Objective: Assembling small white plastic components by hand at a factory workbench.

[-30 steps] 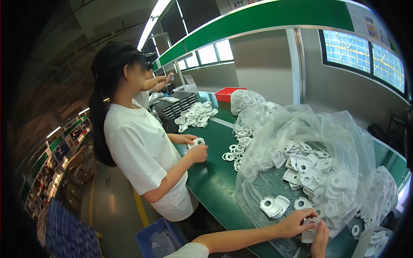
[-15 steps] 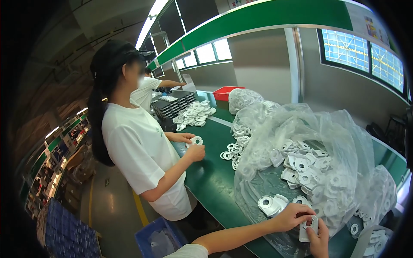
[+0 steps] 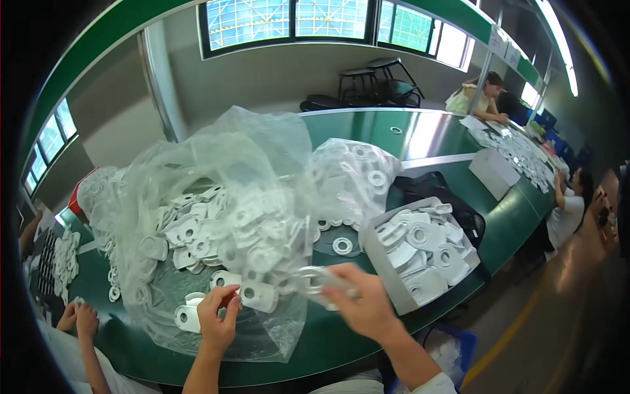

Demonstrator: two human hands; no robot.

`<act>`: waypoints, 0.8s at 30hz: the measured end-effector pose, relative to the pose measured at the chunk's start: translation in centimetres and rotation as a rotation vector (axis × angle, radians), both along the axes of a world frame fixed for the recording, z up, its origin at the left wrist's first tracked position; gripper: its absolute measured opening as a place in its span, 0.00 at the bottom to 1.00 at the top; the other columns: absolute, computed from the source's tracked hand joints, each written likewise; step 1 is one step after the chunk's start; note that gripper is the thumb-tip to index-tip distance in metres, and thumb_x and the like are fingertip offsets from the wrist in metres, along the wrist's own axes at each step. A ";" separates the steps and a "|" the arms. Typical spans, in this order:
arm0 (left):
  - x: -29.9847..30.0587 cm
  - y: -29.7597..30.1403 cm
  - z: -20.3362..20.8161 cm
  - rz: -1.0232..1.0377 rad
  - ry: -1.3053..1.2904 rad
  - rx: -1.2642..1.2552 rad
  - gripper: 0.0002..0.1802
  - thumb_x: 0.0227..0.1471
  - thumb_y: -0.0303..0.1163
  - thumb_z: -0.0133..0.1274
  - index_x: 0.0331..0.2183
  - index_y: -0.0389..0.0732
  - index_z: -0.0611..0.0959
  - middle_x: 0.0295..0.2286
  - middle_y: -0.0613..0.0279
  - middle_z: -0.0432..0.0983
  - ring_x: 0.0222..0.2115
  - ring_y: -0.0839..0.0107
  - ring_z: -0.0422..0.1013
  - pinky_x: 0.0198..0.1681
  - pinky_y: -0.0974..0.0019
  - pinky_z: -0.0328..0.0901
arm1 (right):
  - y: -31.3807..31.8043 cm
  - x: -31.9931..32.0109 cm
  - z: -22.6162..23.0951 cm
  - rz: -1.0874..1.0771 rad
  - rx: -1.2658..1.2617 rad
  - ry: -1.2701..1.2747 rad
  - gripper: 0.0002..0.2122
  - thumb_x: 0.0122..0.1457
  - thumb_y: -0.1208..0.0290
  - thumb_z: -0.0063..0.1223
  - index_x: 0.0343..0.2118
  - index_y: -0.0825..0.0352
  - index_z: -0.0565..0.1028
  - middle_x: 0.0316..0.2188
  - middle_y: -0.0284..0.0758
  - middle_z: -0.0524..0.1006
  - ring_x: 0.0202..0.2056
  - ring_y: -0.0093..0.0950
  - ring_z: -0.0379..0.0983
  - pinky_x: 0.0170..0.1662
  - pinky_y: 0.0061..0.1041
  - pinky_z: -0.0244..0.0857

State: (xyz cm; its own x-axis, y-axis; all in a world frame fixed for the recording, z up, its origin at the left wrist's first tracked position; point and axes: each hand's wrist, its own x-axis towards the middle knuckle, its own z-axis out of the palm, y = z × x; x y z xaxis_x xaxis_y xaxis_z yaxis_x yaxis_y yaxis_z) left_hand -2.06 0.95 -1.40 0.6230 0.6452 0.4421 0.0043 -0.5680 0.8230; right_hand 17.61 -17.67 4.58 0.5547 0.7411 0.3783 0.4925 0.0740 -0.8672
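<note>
My right hand (image 3: 367, 299) grips a white plastic part (image 3: 314, 281) with a round hole, blurred by motion, and holds it above the table left of the white box (image 3: 384, 262). Loosely curled, my left hand (image 3: 218, 320) has thumb and fingers apart and nothing visible between them. It hovers at the front of a large clear plastic bag (image 3: 275, 341) lying open. Close to its fingertips lie a few loose white parts (image 3: 259, 297), and a heap of the same kind (image 3: 190, 230) sits farther inside the bag.
Similar parts fill the white box. Behind it are a black bag (image 3: 436, 190) and a tied clear bag of parts (image 3: 354, 174). A loose ring (image 3: 342, 245) lies on the green table (image 3: 426, 141). A co-worker's hands (image 3: 79, 318) are at the left edge; other people sit far right.
The view has swung to the right. Both hands were on one white part; now only my right hand has it, and my left hand has come away from it.
</note>
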 end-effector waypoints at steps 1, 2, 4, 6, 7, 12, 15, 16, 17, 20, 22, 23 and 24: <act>0.2 -0.4 0.1 -0.018 0.044 0.047 0.09 0.51 0.18 0.50 0.37 0.33 0.78 0.25 0.62 0.72 0.22 0.78 0.69 0.26 0.76 0.63 | -2.3 1.0 0.3 -0.132 0.044 -0.026 0.09 0.53 0.77 0.57 0.37 0.70 0.74 0.28 0.37 0.77 0.29 0.25 0.74 0.33 0.23 0.66; 0.4 -0.7 0.1 -0.030 0.040 0.046 0.09 0.51 0.18 0.50 0.37 0.33 0.78 0.25 0.62 0.72 0.22 0.78 0.69 0.26 0.76 0.63 | -4.6 2.0 0.2 -0.262 0.038 -0.002 0.09 0.52 0.78 0.56 0.37 0.72 0.74 0.31 0.35 0.77 0.33 0.24 0.73 0.37 0.24 0.66; 0.4 -1.4 0.3 -0.036 0.091 0.129 0.09 0.49 0.16 0.50 0.36 0.32 0.78 0.25 0.60 0.72 0.21 0.76 0.70 0.26 0.75 0.64 | -7.8 4.1 1.1 -0.631 0.155 -0.233 0.08 0.53 0.79 0.54 0.36 0.73 0.73 0.35 0.36 0.75 0.37 0.24 0.71 0.44 0.25 0.64; 0.4 -1.7 0.2 -0.042 0.090 0.135 0.10 0.49 0.16 0.50 0.36 0.33 0.79 0.24 0.60 0.73 0.21 0.76 0.71 0.26 0.75 0.64 | -10.6 7.7 1.4 -0.804 0.301 -0.185 0.05 0.57 0.77 0.50 0.34 0.73 0.72 0.34 0.33 0.75 0.36 0.22 0.70 0.43 0.21 0.63; 0.4 -1.8 0.1 -0.039 0.110 0.163 0.10 0.48 0.16 0.50 0.36 0.33 0.79 0.24 0.60 0.73 0.21 0.75 0.71 0.26 0.75 0.64 | -12.1 9.8 1.5 -0.829 0.314 -0.151 0.06 0.59 0.75 0.47 0.34 0.73 0.72 0.32 0.31 0.74 0.34 0.20 0.69 0.41 0.19 0.62; 1.4 -2.2 -0.6 -0.089 0.144 0.252 0.12 0.46 0.15 0.52 0.36 0.35 0.79 0.26 0.57 0.74 0.22 0.69 0.71 0.23 0.72 0.65 | -16.1 17.7 -0.2 -0.731 0.124 -0.104 0.09 0.63 0.70 0.43 0.32 0.71 0.72 0.23 0.26 0.71 0.27 0.13 0.64 0.31 0.15 0.58; 1.8 -2.8 -0.4 -0.107 0.162 0.306 0.13 0.46 0.14 0.51 0.36 0.36 0.79 0.27 0.56 0.75 0.21 0.68 0.71 0.22 0.71 0.64 | -15.0 18.3 0.1 -0.551 0.112 0.050 0.09 0.61 0.71 0.46 0.30 0.71 0.73 0.22 0.26 0.71 0.26 0.14 0.64 0.31 0.16 0.59; 1.9 -2.9 -0.3 -0.117 0.185 0.301 0.12 0.46 0.14 0.51 0.36 0.36 0.79 0.27 0.56 0.75 0.22 0.68 0.72 0.23 0.71 0.65 | -14.2 17.8 0.9 -0.476 0.038 -0.005 0.09 0.60 0.71 0.48 0.30 0.72 0.74 0.22 0.27 0.72 0.27 0.14 0.65 0.31 0.17 0.60; 2.2 -3.2 -0.1 -0.130 0.206 0.296 0.12 0.46 0.14 0.51 0.35 0.36 0.79 0.27 0.56 0.75 0.23 0.67 0.72 0.25 0.71 0.67 | -13.6 17.3 1.7 -0.405 -0.035 -0.062 0.08 0.58 0.71 0.50 0.29 0.73 0.74 0.22 0.28 0.73 0.27 0.14 0.65 0.31 0.18 0.61; 2.9 -4.0 0.1 -0.142 0.214 0.331 0.12 0.45 0.13 0.51 0.34 0.36 0.79 0.28 0.55 0.76 0.24 0.65 0.73 0.24 0.70 0.66 | -11.3 16.0 3.6 -0.292 -0.141 -0.187 0.08 0.55 0.73 0.53 0.29 0.74 0.76 0.24 0.34 0.76 0.27 0.18 0.69 0.32 0.21 0.62; 3.1 -4.5 -0.3 -0.158 0.214 0.346 0.13 0.44 0.13 0.51 0.34 0.36 0.79 0.28 0.55 0.76 0.24 0.65 0.73 0.24 0.70 0.66 | -10.1 15.9 3.8 -0.264 -0.165 -0.243 0.08 0.54 0.73 0.54 0.30 0.74 0.76 0.25 0.37 0.77 0.28 0.22 0.71 0.32 0.22 0.63; 3.2 -4.7 -0.5 -0.172 0.210 0.354 0.13 0.44 0.13 0.51 0.34 0.36 0.79 0.28 0.55 0.76 0.24 0.64 0.73 0.24 0.70 0.66 | -9.4 16.0 3.9 -0.235 -0.195 -0.304 0.08 0.53 0.73 0.55 0.31 0.74 0.76 0.27 0.41 0.78 0.28 0.25 0.73 0.33 0.24 0.64; 3.4 -4.6 -0.4 -0.169 0.210 0.359 0.13 0.44 0.13 0.51 0.34 0.36 0.79 0.28 0.55 0.76 0.24 0.64 0.73 0.24 0.70 0.66 | -8.7 16.4 3.9 -0.233 -0.190 -0.305 0.08 0.53 0.73 0.55 0.31 0.74 0.76 0.27 0.41 0.78 0.28 0.25 0.73 0.33 0.24 0.64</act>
